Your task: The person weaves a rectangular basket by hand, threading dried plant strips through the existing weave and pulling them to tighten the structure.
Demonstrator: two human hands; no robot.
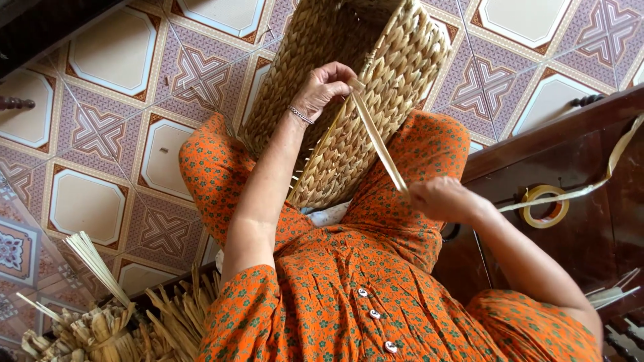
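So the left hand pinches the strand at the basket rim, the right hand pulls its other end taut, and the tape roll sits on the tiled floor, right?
Not quite. In the head view the tape roll lies on the dark wooden furniture, not the floor. The left hand does pinch the strand at the basket rim; the right hand pulls it.

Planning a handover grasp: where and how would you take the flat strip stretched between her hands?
Grip the strip on its bare middle span, pinching across its flat faces, coming in from the open side away from the basket. The left hand pins its upper end at the basket's rim and the right hand holds the lower end, so only the middle looks free.
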